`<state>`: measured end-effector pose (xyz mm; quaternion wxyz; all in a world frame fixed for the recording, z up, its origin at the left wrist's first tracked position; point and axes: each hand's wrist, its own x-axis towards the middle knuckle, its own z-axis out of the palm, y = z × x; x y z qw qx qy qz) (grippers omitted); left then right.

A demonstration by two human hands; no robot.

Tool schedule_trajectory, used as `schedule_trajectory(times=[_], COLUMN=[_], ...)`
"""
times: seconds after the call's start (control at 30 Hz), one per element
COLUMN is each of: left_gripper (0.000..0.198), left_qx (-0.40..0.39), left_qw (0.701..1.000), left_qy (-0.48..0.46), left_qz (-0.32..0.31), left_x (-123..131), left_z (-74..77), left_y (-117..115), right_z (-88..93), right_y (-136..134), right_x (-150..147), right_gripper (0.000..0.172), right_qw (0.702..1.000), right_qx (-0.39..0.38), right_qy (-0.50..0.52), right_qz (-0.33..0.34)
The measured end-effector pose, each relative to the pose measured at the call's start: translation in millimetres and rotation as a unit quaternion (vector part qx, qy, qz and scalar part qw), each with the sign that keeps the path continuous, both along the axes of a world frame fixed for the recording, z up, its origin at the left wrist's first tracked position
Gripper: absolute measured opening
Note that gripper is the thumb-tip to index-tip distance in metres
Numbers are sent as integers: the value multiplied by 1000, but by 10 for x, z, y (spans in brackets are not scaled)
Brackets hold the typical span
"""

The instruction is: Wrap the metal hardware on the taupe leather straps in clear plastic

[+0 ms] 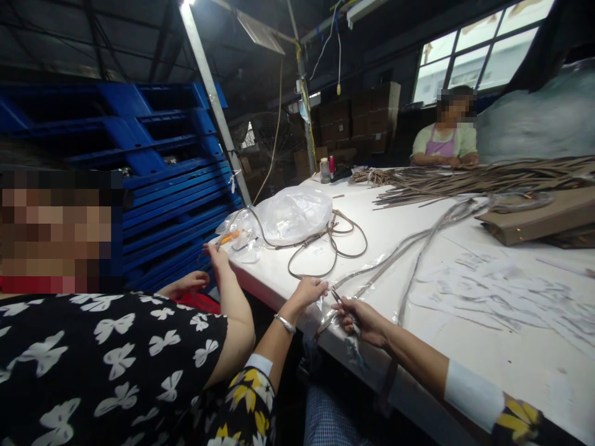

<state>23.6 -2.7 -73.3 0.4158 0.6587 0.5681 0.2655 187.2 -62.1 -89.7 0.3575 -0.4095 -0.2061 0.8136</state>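
At the near edge of the white table [279,282], my left hand [309,294] pinches the plastic-wrapped end of a strap, thumb and fingers together. My right hand [365,319] is closed around small metal snips [335,296], whose tips point toward the left hand's fingers. Long straps in clear plastic [395,251] run from between the hands toward the back right of the table. Clear plastic also hangs below the right hand over the edge. A thin brown strap [334,248] lies in loops beyond the left hand, next to a white plastic bag [297,214].
Close on the left sits a person in a black top with white bows [116,365], hands at the table corner. Another person [444,142] sits across. Bundled brown straps [465,179], a brown package [543,217] and plastic scraps [502,291] lie right; blue pallets [176,210] stand left.
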Motion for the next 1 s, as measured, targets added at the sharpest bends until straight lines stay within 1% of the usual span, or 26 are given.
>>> schedule_trajectory(times=[0.17,0.27,0.43,0.63,0.8,0.87,0.93,1.0], left_gripper=[35,34,35,32,26,22,19,19], left_qx=[7,25,64,74,54,38,24,17], left_qw=[1000,998,995,994,996,997,997,994], left_qy=[17,35,59,57,13,-17,-57,-110], left_qz=[-24,-42,-57,-64,-67,-61,-37,11], left_x=[10,6,-3,-37,-50,-54,-90,-177], left_z=[14,11,1,12,-25,-52,-61,-36], left_y=[-23,-24,-16,20,-2,-48,-92,-111], right_z=[-11,-37,-47,-34,-93,-79,-26,54], right_y=[68,116,168,194,247,257,228,146], right_x=[-10,-32,-99,-176,-213,-206,-178,-131], right_gripper=[28,29,30,29,29,29,26,23], right_qw=[1000,1000,999,995,991,988,985,985], right_qx=[3,10,38,65,84,97,110,119], right_qy=[10,12,-5,-36,-64,-71,-72,-69], right_qz=[6,5,-31,-59,-85,-101,-108,-104])
